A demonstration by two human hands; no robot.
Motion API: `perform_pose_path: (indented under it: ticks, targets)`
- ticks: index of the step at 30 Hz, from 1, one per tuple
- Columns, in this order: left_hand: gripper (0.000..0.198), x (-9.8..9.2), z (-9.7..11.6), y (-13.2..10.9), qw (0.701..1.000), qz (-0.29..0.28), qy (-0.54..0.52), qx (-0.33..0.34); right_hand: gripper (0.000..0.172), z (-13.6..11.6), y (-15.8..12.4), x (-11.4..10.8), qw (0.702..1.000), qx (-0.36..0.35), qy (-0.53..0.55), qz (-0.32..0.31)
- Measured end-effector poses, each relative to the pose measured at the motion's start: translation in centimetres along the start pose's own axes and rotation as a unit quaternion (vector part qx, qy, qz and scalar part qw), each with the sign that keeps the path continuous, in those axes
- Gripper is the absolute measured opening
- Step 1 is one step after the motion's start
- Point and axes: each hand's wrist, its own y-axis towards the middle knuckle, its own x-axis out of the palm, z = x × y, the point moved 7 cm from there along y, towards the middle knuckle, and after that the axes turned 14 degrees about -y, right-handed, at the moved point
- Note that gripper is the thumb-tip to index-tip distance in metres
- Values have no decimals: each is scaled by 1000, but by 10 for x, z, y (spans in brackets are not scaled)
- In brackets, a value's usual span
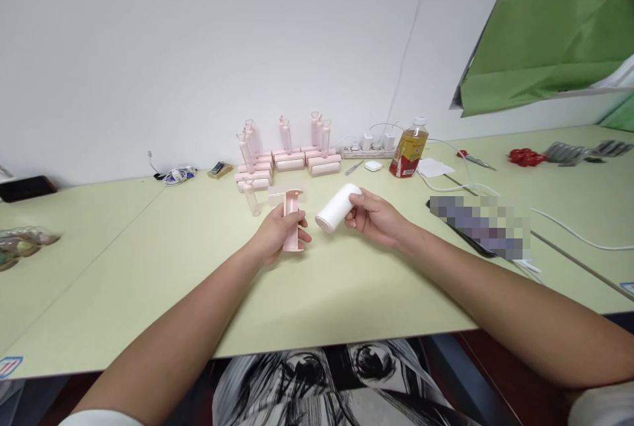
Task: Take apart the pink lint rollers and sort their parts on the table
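My left hand (277, 233) is closed around a pink plastic roller frame (292, 221), held upright just above the pale green table (148, 267). My right hand (375, 216) grips a white cylindrical roll (337, 207) by its far end, tilted with the near end pointing toward the pink frame. The roll and the frame are a small gap apart. A clear plastic cover (252, 198) and a pink piece (277, 195) lie on the table just behind my left hand.
Several pink rollers with clear handles (287, 152) stand stacked at the back. A bottle of yellow liquid (409, 148), a power strip (369, 147), white cables (569, 231), red objects (526, 157), a dark phone (24, 187) and a plastic bag (20, 244) lie around.
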Motion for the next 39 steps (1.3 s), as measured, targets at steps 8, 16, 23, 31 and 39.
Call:
perform_pose_path:
  ticks: [8,16,23,31,39]
  targets:
    - [44,2,-13,7,996,54,44,59,36,15,-8,16,996,32,-78,-6]
    - [39,11,-11,-1,990,104,61,72,45,21,-15,36,990,8,-129,-49]
    - [40,21,-8,-8,985,99,83,113,82,24,-24,51,985,-16,-165,-43]
    - [57,25,1,-12,964,9,161,212,93,27,-28,59,970,11,-219,-105]
    - [32,19,15,-7,932,19,268,243,73,32,-32,65,961,51,-243,-119]
